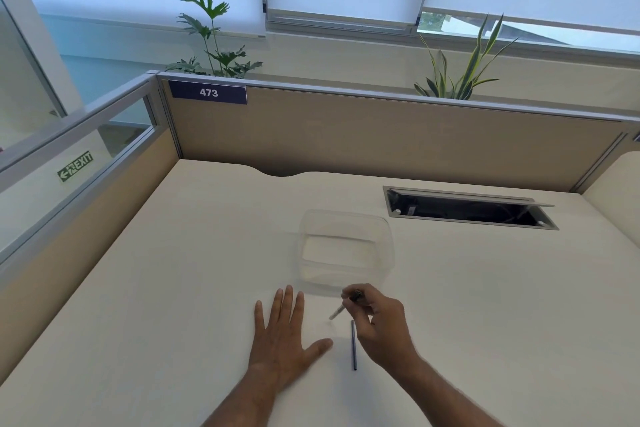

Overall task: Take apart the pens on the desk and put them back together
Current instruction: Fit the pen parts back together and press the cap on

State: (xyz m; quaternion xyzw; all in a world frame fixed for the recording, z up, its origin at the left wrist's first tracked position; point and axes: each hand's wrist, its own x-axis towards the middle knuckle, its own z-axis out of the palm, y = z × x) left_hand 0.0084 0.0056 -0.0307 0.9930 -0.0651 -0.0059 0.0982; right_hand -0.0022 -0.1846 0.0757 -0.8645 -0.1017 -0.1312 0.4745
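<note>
My right hand (381,326) pinches a thin pen part (337,313) with a clear barrel and a dark top end, tilted with its lower tip just above the desk. A dark blue pen piece (354,345), long and straight, lies on the desk just left of that hand. My left hand (284,333) rests flat on the desk with its fingers spread, holding nothing, its thumb a short way from the dark piece.
A clear plastic container (346,248) stands on the cream desk (173,288) right behind my hands. An open cable hatch (467,208) is sunk in the desk at the back right. Beige partition panels (381,135) wall the back and left sides.
</note>
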